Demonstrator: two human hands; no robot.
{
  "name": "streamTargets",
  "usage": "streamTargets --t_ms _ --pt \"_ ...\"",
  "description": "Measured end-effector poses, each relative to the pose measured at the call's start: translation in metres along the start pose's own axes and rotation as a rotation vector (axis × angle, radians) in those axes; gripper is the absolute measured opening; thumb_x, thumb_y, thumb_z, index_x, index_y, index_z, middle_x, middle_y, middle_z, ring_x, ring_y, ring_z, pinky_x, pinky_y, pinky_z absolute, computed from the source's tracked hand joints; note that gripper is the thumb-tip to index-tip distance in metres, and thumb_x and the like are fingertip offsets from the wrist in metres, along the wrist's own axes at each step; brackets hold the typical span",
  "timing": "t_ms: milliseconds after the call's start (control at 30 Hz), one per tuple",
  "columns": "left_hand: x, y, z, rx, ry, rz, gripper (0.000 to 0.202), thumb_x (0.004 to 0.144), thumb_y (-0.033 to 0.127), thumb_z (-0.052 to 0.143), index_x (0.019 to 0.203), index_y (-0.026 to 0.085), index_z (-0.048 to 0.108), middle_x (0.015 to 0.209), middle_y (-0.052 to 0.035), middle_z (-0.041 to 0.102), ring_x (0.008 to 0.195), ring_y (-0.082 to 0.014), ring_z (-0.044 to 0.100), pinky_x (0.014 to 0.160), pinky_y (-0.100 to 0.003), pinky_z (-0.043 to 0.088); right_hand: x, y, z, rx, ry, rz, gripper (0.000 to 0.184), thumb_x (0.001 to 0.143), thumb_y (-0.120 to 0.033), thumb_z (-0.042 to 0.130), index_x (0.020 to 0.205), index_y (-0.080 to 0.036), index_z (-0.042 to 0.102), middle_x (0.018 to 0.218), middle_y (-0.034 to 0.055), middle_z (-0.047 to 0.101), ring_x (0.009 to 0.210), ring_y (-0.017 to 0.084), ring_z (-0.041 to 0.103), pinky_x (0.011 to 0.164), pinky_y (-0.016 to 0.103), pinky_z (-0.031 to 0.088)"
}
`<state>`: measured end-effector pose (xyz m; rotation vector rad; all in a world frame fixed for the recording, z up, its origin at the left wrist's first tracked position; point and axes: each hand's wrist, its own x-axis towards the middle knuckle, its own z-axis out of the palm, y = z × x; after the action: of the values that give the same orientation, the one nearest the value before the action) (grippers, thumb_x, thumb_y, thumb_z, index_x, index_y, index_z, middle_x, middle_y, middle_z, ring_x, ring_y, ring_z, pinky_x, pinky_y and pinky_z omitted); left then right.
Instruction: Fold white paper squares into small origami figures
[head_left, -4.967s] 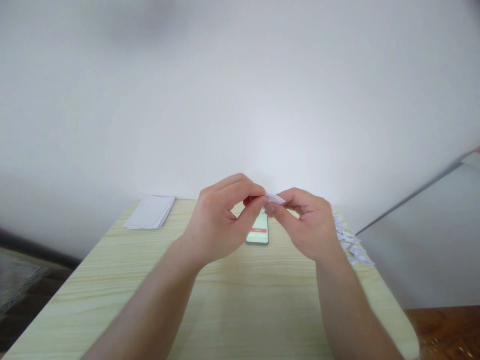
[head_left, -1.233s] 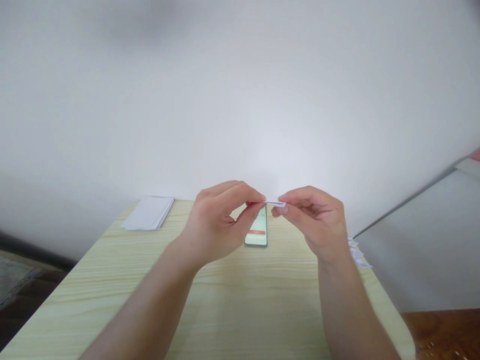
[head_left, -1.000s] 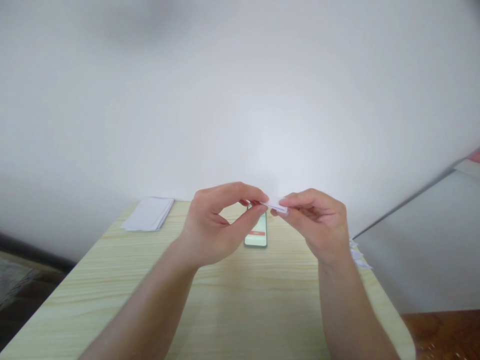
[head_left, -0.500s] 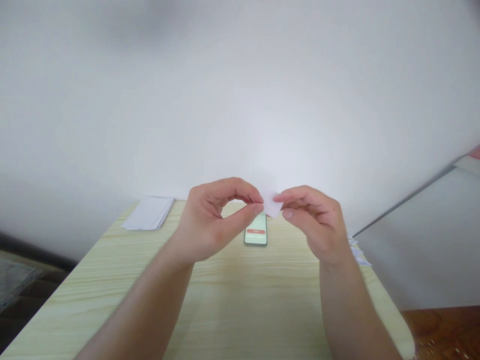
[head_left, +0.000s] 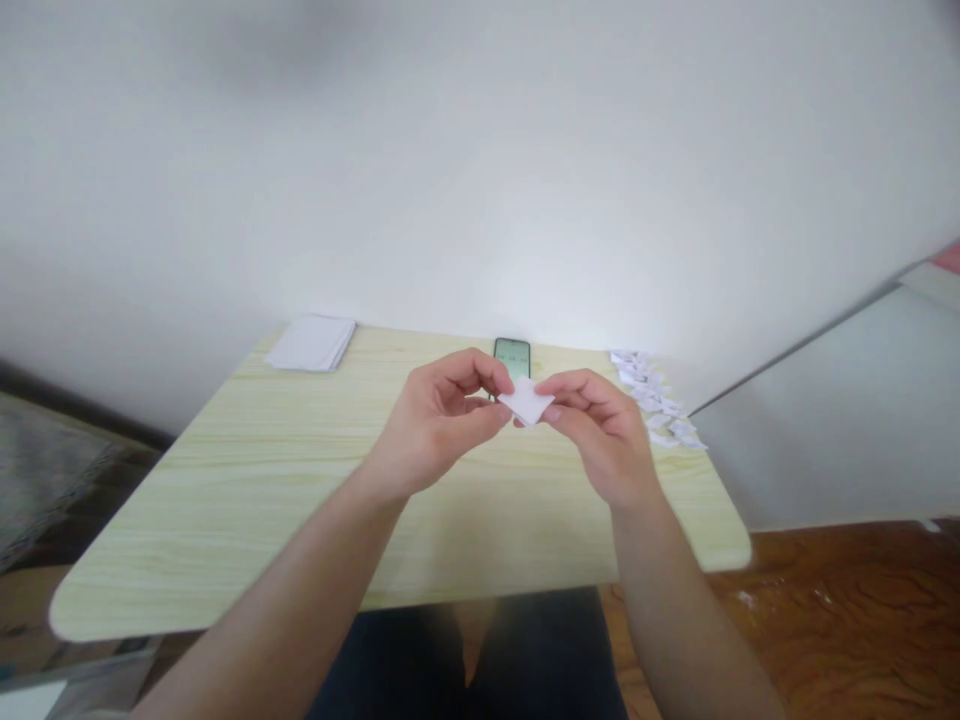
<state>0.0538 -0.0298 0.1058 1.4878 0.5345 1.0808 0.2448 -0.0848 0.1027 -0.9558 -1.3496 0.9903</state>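
A small folded piece of white paper [head_left: 527, 402], roughly diamond-shaped, is held up over the table between both hands. My left hand [head_left: 450, 420] pinches its left corner between thumb and fingers. On the opposite side, my right hand [head_left: 596, 430] grips the right corner the same way. Just behind the paper lies a phone [head_left: 512, 354] with a lit greenish screen, its lower part hidden by my hands and the paper.
The light wood table [head_left: 300, 520] stands against a white wall. A stack of white paper [head_left: 311, 342] lies at its back left. Several small folded paper pieces [head_left: 652, 395] are spread along the right edge. Wooden floor [head_left: 840, 630] shows at the lower right.
The view has tilted down, bringing the table's front edge and my legs into sight. The paper is now gripped at both corners and looks diamond-shaped; my hands are closer together.
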Motion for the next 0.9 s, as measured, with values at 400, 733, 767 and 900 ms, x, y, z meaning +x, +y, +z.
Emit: streamTargets --t_ms 400,733,767,900 --pt "-0.105 -0.073 0.021 0.733 0.028 -0.063 0.009 0.087 0.018 0.064 0.092 0.022 0.07 0.094 -0.0035 0.071 0.098 -0.0219 0.062 0.093 -0.04 0.048 -0.097 0.075 0.006 -0.619 -0.051 -0.016 0.016 0.093 -0.02 0.066 0.104 -0.028 0.076 0.112 0.0044 0.076 0.109 0.022 0.068 0.102 0.043 0.052" --pt "-0.111 -0.088 0.022 1.069 -0.088 -0.044 0.015 0.095 0.026 0.061 0.09 0.025 0.076 0.103 -0.0054 0.072 0.106 -0.0258 0.058 0.093 -0.044 0.041 -0.11 0.093 -0.001 -0.825 -0.058 -0.03 0.011 0.093 -0.026 0.071 0.1 -0.029 0.079 0.107 0.0057 0.073 0.109 0.026 0.061 0.099 0.047 0.05" --pt "-0.11 -0.088 0.022 1.069 -0.085 -0.049 0.016 0.095 0.027 0.061 0.09 0.025 0.075 0.103 -0.0055 0.072 0.106 -0.0259 0.058 0.093 -0.045 0.04 -0.111 0.093 -0.002 -0.832 -0.048 -0.02 0.01 0.093 -0.027 0.071 0.1 -0.029 0.078 0.105 0.0058 0.072 0.107 0.026 0.061 0.098 0.047 0.05" --pt "-0.109 -0.088 0.023 1.065 -0.081 -0.087 0.014 0.096 0.03 0.061 0.092 0.025 0.074 0.104 -0.0059 0.071 0.105 -0.0269 0.057 0.091 -0.045 0.04 -0.113 0.092 -0.004 -0.892 -0.024 0.031 0.011 0.095 -0.029 0.068 0.099 -0.028 0.078 0.098 0.0061 0.071 0.101 0.026 0.06 0.093 0.047 0.048"
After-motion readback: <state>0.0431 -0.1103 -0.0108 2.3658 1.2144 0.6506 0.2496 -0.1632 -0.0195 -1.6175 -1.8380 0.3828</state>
